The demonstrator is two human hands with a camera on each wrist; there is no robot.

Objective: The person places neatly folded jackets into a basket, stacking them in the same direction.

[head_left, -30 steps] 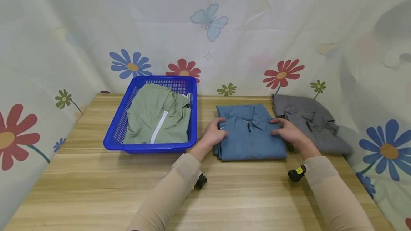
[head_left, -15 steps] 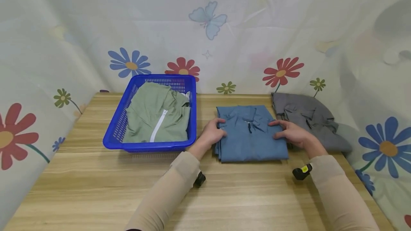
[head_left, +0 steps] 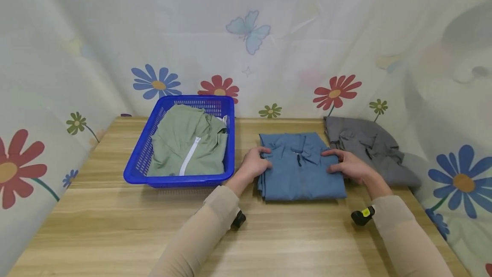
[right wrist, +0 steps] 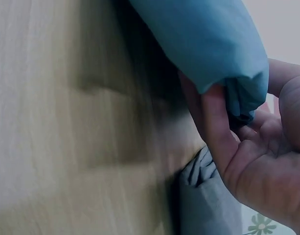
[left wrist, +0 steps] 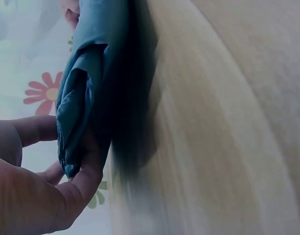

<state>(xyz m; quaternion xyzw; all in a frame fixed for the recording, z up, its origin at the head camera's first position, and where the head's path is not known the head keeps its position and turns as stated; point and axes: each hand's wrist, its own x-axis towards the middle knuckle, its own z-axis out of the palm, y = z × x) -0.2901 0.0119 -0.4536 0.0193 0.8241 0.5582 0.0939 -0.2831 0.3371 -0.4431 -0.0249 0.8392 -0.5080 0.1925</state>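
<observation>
A folded blue jacket (head_left: 297, 178), with its collar and a dark zip at the top middle, lies between my two hands at the table's right half. My left hand (head_left: 254, 163) pinches its left edge, thumb above and fingers curled beneath the folded layers (left wrist: 74, 112). At the opposite edge my right hand (head_left: 351, 166) grips likewise, with fingers (right wrist: 216, 112) under the cloth. Both wrist views show a dark shadow on the table below the jacket. Just beyond my right hand lies a folded grey jacket (head_left: 380, 170), partly behind that hand.
To the left stands a blue plastic basket (head_left: 132, 176) holding a green jacket (head_left: 171, 148) with a white zip. Everything rests on a wooden table (head_left: 115, 225). A flowered cloth (head_left: 288, 63) hangs behind and along both sides.
My right hand has shifted slightly right and taken a fresh hold of the blue jacket's edge. The jacket sits slightly nearer to me. The head view has tilted a little.
</observation>
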